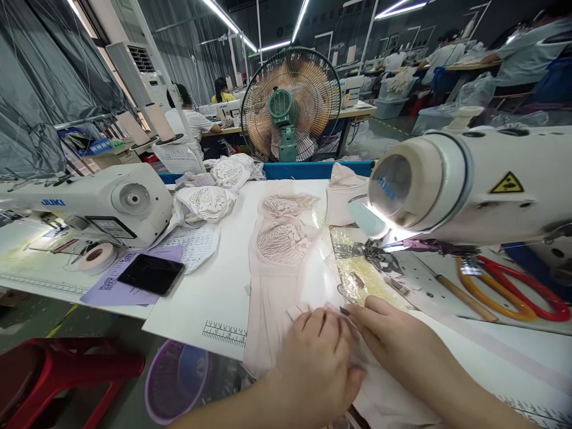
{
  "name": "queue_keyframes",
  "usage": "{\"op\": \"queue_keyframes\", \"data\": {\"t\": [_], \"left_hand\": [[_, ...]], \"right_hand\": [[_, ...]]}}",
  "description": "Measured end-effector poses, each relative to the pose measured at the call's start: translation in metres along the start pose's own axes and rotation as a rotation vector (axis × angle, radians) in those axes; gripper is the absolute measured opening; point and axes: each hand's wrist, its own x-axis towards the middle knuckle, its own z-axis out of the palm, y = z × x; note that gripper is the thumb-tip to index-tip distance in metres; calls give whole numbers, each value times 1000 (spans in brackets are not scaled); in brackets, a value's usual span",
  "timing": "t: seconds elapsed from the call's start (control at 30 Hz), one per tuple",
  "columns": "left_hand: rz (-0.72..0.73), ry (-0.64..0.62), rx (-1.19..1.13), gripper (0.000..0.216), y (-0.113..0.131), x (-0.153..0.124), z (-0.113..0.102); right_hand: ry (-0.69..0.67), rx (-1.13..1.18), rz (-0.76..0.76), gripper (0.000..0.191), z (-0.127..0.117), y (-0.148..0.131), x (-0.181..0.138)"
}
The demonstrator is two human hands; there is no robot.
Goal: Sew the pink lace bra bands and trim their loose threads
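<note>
A pale pink lace bra (279,250) lies stretched along the white table (223,286), running from the far edge toward me. My left hand (317,357) rests on its near end, fingers curled and pinching the fabric. My right hand (393,339) lies beside it, fingers pressed on the same fabric edge, close to the needle area (379,256) of the white sewing machine (473,185) on my right. The exact grip under the fingers is partly hidden.
Red and orange scissors (513,286) lie behind the machine. A black phone (151,274), tape roll (96,257) and a second sewing machine (89,205) sit at left. White lace pieces (210,199) are piled farther back. A fan (290,104) stands beyond. A red stool (67,369) and purple basket (179,378) are below.
</note>
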Motion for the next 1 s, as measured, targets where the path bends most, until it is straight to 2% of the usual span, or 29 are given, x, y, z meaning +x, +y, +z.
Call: {"op": "queue_keyframes", "data": {"t": [0.27,0.57,0.87,1.0], "left_hand": [[-12,-59,9,52,-2,2,-3],[-11,-45,27,50,-2,3,-5],[-2,-3,38,49,-2,5,-5],[-1,10,44,48,-3,5,-6]], "right_hand": [[-16,-5,-20,32,11,-4,4],[-74,-18,-36,19,-8,12,-18],[-73,27,44,31,1,3,-10],[-94,30,46,28,5,2,-10]]}}
